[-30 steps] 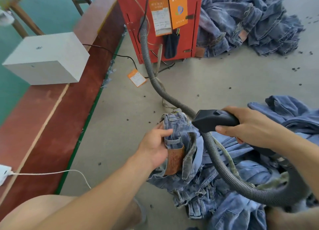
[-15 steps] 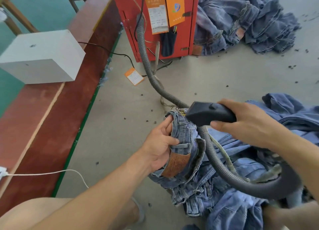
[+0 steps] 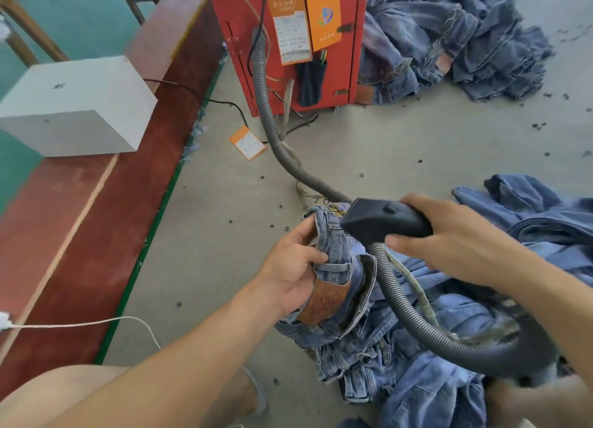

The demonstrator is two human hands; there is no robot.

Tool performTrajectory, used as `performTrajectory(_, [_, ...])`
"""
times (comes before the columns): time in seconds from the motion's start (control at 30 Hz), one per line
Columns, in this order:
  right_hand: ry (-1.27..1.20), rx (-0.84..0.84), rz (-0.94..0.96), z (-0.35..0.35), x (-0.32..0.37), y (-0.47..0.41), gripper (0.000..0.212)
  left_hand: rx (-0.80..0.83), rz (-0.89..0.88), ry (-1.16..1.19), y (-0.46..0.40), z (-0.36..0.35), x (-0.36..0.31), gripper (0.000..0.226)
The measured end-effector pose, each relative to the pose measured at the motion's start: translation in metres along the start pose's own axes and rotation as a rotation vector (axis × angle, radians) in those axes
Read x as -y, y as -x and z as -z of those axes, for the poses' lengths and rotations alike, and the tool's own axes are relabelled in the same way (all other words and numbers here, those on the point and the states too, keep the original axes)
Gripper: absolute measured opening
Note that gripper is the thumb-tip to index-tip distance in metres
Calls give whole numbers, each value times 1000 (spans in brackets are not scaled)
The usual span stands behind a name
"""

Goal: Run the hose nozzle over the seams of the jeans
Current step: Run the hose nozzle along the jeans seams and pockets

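- Fingers [image 3: 316, 257] of the left hand [image 3: 293, 268] curl round the bunched waistband of the jeans [image 3: 340, 267], thumb on the near side, holding it up off the floor.
- Just under that hand, a brown leather patch [image 3: 325, 302] shows on the waistband, and the rest of the jeans trails down into a heap of denim [image 3: 417, 363] by the person's knees.
- Right hand [image 3: 449, 238] is wrapped round the black nozzle [image 3: 382, 224], fingers closed over its top and thumb underneath; the nozzle's mouth sits against the top edge of the waistband.
- Grey ribbed hose [image 3: 410, 309] loops from the nozzle's back end down across the denim, then runs away over the grey floor [image 3: 417, 158].
- Farther off, the hose climbs the front of a red cabinet [image 3: 231, 20] hung with orange tags [image 3: 322, 13].
- Beside the cabinet lies another pile of jeans [image 3: 465, 42]; a white box [image 3: 77, 106] sits on the red ledge at left.
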State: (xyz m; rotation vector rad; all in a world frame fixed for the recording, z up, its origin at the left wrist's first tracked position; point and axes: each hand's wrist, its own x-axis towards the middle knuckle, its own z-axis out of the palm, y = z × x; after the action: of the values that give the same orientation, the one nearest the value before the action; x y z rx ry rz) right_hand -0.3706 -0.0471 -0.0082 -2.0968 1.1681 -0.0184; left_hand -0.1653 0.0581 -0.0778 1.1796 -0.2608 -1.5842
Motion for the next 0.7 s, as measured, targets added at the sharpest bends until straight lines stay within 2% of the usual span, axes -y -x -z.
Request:
performTrajectory(0.1, [40,41,19,-13,7,-5,17,106,4,-56,2,0,7,94])
performTrajectory(0.2, [-69,-59,-33,-18,10,-15,16,141,10,-43,1,2,9,98])
performTrajectory(0.3, [-219,-143,-84,-8,3,-17,16,120,8,-22,2,3,8,79])
performTrajectory(0.37, [-289,-91,-88,2,-2,-13,14,112,32,5,3,2,7,49])
performTrajectory(0.43, [-225,-9,-74,8,-5,-9,15,27,37,18,0,2,5,32])
performTrajectory(0.5, [-132,61,-54,8,1,-6,15,-57,24,-3,-5,3,7,34])
performTrajectory(0.57, [-64,65,-27,0,9,-9,15,-41,-11,-86,-5,1,11,44])
performTrajectory(0.7, [-135,-147,-67,-5,15,-18,17,24,-44,-195,-1,-4,20,47])
